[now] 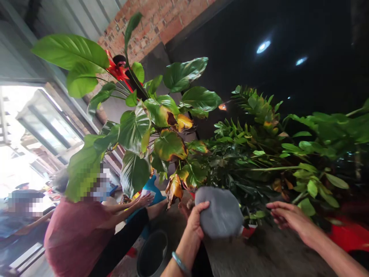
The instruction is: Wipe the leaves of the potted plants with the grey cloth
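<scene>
My left hand (196, 220), with a pale bangle on its wrist, grips the edge of a flat, rounded grey thing (221, 212). Its thumb lies on the near face, and motion blur hides what the thing is. To the right, my right hand (285, 218) is held out with its fingers loosely extended and nothing visible in them. It is close to the low green leaves (306, 206). Above my left hand a large-leaved plant (170, 144) has yellow and brown edges on its lower leaves, with one withered leaf (174, 188) hanging down.
A dark bucket (152, 252) stands on the floor left of my left arm. Beside it sits a person in a pink shirt (76, 236), arms stretched forward; another person (24, 221) is farther left. Dense foliage (253, 142) fills the right, before a dark glossy panel (288, 50).
</scene>
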Action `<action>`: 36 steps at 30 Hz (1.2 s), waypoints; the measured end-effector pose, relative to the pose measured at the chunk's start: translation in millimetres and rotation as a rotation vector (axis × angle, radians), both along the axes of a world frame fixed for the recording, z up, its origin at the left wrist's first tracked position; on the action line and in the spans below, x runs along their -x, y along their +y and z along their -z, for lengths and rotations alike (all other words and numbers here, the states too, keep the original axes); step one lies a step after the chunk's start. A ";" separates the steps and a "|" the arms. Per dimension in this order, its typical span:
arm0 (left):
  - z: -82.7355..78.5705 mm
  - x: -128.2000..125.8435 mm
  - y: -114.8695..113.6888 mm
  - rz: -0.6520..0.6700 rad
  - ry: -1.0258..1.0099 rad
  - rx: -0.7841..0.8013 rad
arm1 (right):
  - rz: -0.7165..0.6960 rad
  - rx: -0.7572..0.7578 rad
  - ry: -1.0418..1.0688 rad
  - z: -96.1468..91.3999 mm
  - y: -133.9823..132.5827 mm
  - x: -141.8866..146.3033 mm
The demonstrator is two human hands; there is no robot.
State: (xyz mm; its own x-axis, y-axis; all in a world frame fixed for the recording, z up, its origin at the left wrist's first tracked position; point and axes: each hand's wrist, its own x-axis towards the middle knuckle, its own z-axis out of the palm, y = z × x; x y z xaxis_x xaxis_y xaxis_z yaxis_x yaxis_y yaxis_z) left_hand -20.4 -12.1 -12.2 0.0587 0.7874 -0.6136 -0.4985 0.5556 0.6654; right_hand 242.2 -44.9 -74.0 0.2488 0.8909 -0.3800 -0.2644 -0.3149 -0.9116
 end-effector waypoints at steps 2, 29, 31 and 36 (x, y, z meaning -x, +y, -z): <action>-33.4 5.1 16.2 -0.139 -0.013 -0.143 | -0.007 -0.004 -0.008 0.9 0.4 0.8; 75.6 -66.7 -65.5 -0.223 -0.172 -0.104 | -0.012 0.026 0.194 16.6 -59.9 88.5; 93.1 -70.4 -75.1 -0.145 -0.207 -0.117 | 0.046 -0.036 0.250 15.3 -63.5 103.4; 128.5 -59.9 -85.8 0.132 -0.160 -0.096 | 0.067 -0.077 0.187 24.2 -69.6 100.6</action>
